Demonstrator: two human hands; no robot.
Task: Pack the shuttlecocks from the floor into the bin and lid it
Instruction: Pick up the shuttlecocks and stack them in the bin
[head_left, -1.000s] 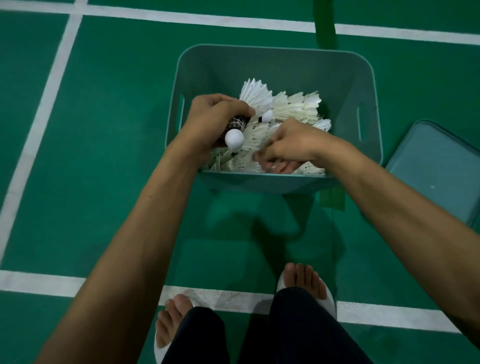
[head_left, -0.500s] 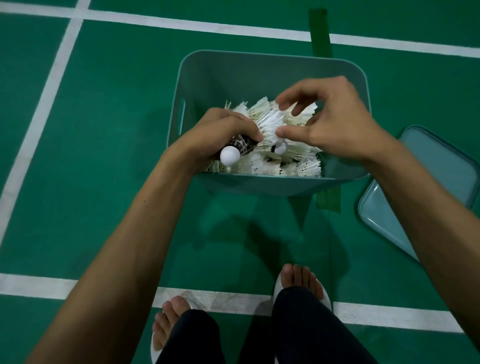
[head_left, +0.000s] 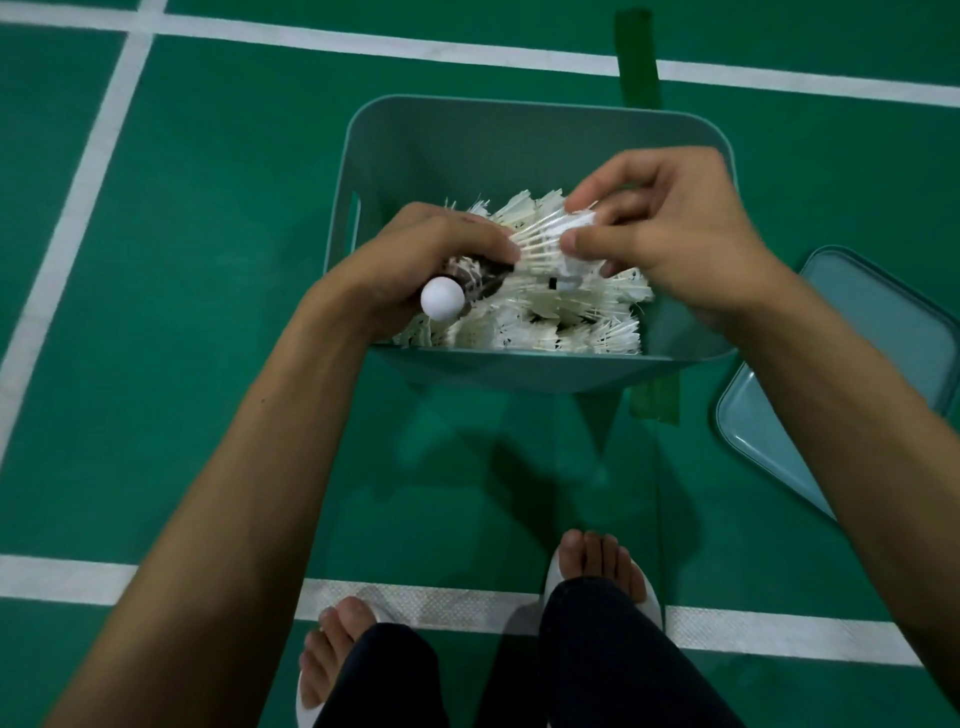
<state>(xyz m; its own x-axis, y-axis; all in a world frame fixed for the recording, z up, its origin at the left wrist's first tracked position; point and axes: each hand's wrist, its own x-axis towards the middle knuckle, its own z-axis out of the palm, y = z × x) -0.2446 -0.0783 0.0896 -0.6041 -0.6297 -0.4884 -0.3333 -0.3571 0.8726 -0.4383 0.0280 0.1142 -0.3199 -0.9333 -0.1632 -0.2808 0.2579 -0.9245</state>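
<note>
A teal plastic bin stands on the green court floor, and many white feather shuttlecocks lie in its near half. Over the bin, my left hand grips a stack of nested shuttlecocks; the stack's round white cork points toward me. My right hand pinches the feather end of a white shuttlecock at the far end of that stack. The bin's teal lid lies flat on the floor to the right, partly hidden by my right forearm.
White court lines cross the floor behind the bin, along its left and under my feet. Two strips of dark green tape sit behind the bin and at its near right corner. My feet in white slippers stand just before the bin.
My right hand rose from the pile in the bin's near half and took hold of a shuttlecock at the stack's feather end. The left hand has stayed in place with the stack.
</note>
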